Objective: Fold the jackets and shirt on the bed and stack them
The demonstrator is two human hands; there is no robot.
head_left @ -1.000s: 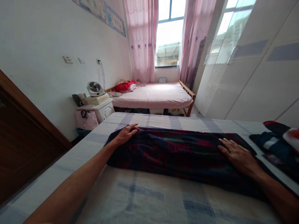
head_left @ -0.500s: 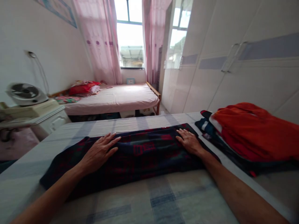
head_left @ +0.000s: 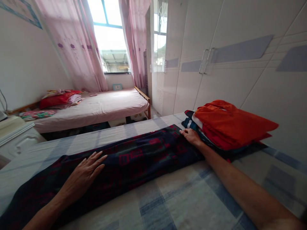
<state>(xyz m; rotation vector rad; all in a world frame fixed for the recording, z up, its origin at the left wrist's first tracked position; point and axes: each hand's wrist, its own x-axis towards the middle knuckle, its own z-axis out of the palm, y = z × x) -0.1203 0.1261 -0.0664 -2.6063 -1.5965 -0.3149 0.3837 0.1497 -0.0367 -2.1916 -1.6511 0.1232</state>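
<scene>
Our left hand (head_left: 82, 175) lies flat, fingers loosely spread, on the dark patterned cloth (head_left: 141, 156) atop the checked sheet (head_left: 153, 210); our right hand (head_left: 192, 136) curls at its far-right corner, whether pinching we cannot tell. The frame crops its left end.

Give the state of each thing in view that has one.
Long navy-and-red patterned cloth, spread out, slightly wrinkled
Left hand, open, palm down on the cloth
Right hand, fingers bent at the cloth's far edge, grip unclear
Orange-topped pile of clothes, folded
White panelled wardrobe doors, shut
Pink fabric curtains, parted
</scene>
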